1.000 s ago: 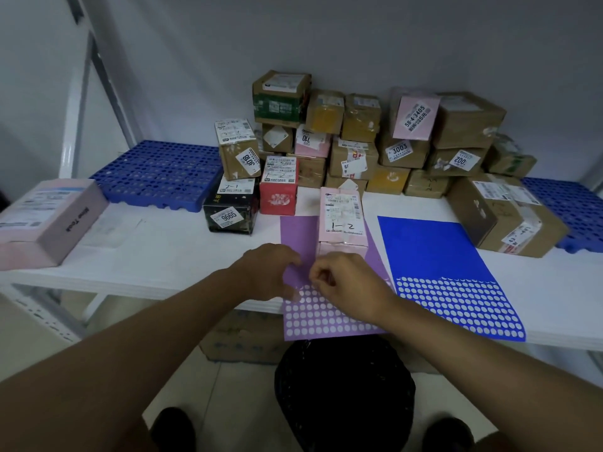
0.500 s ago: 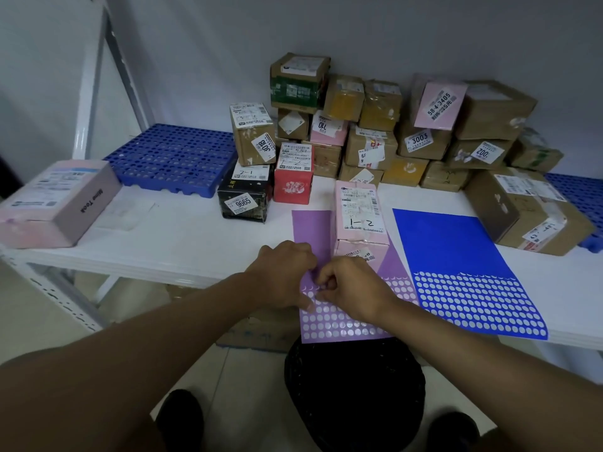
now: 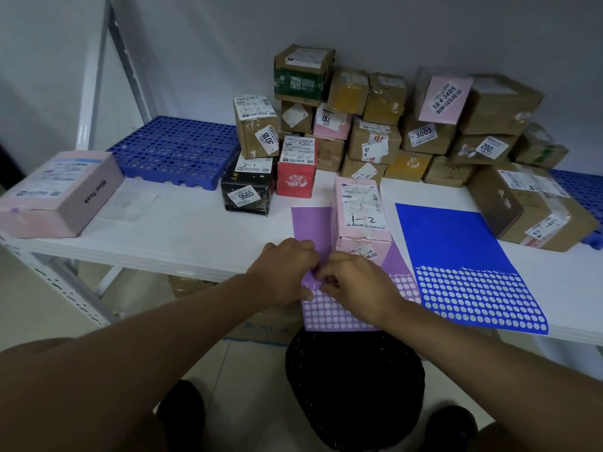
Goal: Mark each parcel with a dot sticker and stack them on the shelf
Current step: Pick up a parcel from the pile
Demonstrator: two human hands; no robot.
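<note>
1. Purple rectangular paper sheet of white dot stickers (image 3: 329,313) lies flat at the front edge of the white shelf board (image 3: 182,230), its near end overhanging the edge. Both hands sit on it, abt the middle of its visible length.
2. Left hand (image 3: 284,272) lies knuckles up on the sheet's left side, fingers curled down onto the paper; fingertips meet the right hand's.
3. Right hand (image 3: 355,285) also knuckles up, fingers curled inward, tips pinching at the sheet where dot rows begin. Can't tell whether a sticker is between the fingertips.
4. Both forearms reach in from the bottom corners & converge at the sheet.
5. Sheet's long axis runs front to back; dotted end nearest the person, bare purple end toward the wall.
6. Pink cardboard parcel w/ handwritten "1-2" label (image 3: 360,213) stands on the sheet's far right part, just beyond the right hand, long axis also front to back.
7. Blue rectangular dot-sticker sheet (image 3: 456,252) lies just right of the purple one, same orientation.
8. Stack of brown, pink & red parcels (image 3: 375,125) sits at the back against the wall; a flat pink box (image 3: 55,194) far left; blue perforated plastic pallet (image 3: 176,151) back left.
</note>
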